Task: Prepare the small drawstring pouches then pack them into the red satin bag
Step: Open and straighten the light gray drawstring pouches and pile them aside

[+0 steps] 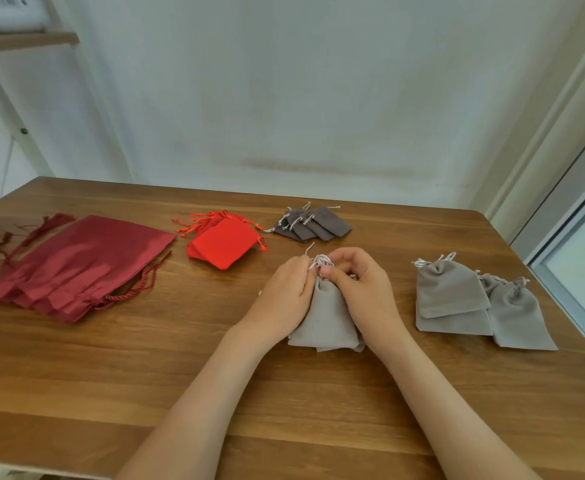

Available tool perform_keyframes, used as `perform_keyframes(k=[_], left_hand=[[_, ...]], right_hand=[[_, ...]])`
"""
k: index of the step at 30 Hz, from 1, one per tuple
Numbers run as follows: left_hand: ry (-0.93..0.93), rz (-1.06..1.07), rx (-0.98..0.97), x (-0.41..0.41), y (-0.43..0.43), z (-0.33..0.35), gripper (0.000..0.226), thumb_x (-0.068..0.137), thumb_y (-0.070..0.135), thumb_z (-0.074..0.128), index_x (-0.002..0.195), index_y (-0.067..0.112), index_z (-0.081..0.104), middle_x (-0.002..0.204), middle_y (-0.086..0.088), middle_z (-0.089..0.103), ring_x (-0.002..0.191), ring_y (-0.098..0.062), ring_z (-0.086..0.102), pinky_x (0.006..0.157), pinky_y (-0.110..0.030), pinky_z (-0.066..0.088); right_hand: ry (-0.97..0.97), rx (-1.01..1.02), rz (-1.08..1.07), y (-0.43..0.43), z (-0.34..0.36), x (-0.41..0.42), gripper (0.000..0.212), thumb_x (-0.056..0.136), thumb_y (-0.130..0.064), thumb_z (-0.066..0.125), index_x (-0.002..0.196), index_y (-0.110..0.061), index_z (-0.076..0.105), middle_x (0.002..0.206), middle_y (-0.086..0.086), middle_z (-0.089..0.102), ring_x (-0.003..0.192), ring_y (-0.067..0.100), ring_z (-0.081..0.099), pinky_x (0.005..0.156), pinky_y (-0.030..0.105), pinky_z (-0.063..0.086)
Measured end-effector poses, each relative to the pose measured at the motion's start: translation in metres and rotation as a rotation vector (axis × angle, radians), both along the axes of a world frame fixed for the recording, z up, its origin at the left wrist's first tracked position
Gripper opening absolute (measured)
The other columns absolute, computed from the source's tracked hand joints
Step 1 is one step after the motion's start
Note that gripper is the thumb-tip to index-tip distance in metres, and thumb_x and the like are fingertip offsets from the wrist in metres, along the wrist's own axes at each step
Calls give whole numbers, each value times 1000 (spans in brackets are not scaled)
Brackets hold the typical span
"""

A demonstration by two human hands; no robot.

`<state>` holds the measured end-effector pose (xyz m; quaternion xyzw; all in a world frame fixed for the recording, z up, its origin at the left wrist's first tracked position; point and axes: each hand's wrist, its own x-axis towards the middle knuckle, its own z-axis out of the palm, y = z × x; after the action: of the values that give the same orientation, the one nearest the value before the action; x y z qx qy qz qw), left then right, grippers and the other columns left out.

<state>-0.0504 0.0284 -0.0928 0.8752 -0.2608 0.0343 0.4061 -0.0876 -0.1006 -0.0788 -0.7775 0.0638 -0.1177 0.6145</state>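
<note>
1. Left hand (pixel 284 292) and right hand (pixel 365 289) meet at the neck of a light grey pouch (pixel 325 320). The curled fingers of both pinch its drawstring (pixel 322 263), which is bunched in loops between them.
2. That pouch lies flat on the wooden table (pixel 111 375), bottom towards the person. A second corner shows under its lower edge, so there may be more than one layer.
3. This looks like the preparing step: cinching or tying the neck. Packing has not begun.
4. Just to the right sits a pile of light grey pouches (pixel 450 296), necks gathered and overlapping one another.
5. Well to the left lies the red satin bag (pixel 76 268), flat and apparently stacked on several like it, cords trailing. Whether its mouth is open cannot be told.
6. Farther back are small red pouches (pixel 221 242) and, beside them, dark grey pouches (pixel 313 223), fanned out.
7. The next move probably calls for an even pull on both cord ends while the neck is held, then setting the pouch with the pile on the right.
</note>
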Motion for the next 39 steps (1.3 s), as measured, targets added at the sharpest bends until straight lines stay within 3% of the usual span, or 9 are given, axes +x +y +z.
perform_keyframes(k=[4,8,10,14,23,28,31,35,39], left_hand=[[-71,-75,99,4,2,-3,18,101,15,36,85,12,43,79,10,38,77,-9,39,64,-19,25],[-44,-113,193,8,4,-4,19,99,13,38,99,0,53,95,-7,52,91,-19,47,74,-27,33],[-38,-134,197,7,4,-1,14,97,9,39,90,2,49,92,-6,51,88,-19,46,73,-28,31],[11,-120,164,5,6,3,11,96,10,41,87,7,45,84,5,42,85,-15,42,69,-25,29],[-64,0,139,-1,-4,-8,21,98,13,35,102,2,53,99,-8,52,95,-20,48,83,-29,36],[-145,25,47,-2,-6,-6,17,101,14,38,84,15,39,88,-2,41,87,-17,41,79,-31,34],[-184,45,-9,-3,-6,-7,17,101,16,41,85,13,45,87,-1,42,85,-15,39,74,-27,30],[-226,34,-66,-4,-4,-5,24,99,25,35,82,13,47,82,3,41,79,-11,36,69,-20,24],[-5,8,-171,-10,-4,5,30,103,24,33,74,21,41,75,8,42,71,-4,41,64,-16,29]], right_hand=[[-13,-252,80,-3,1,1,27,88,-23,64,90,-49,57,75,-12,64,96,10,55,89,31,38],[0,-402,92,-4,-1,-2,18,90,-24,62,81,-40,58,84,-10,59,101,12,40,79,3,21],[-6,-470,70,-3,-6,-2,14,90,-29,61,80,-38,57,87,-11,56,101,12,34,75,-2,18],[-161,-615,20,2,-14,-1,14,92,-27,58,81,-34,54,78,-14,53,87,5,40,82,10,21],[-157,-457,-22,14,-11,-3,29,96,-16,51,78,-39,47,73,-15,53,88,-3,44,82,8,22],[-96,-167,-84,12,-15,2,18,97,-16,48,88,-28,58,86,-9,63,90,11,56,86,34,43],[-65,-33,-69,11,-12,3,14,97,-14,47,92,-18,60,88,-3,64,85,9,58,78,28,45],[-85,-153,-55,10,-13,2,13,97,-21,49,89,-28,58,91,-2,63,92,19,56,83,40,48],[-148,-254,-57,13,-8,-3,14,96,-17,51,85,-26,55,86,-11,57,91,11,51,87,41,43]])
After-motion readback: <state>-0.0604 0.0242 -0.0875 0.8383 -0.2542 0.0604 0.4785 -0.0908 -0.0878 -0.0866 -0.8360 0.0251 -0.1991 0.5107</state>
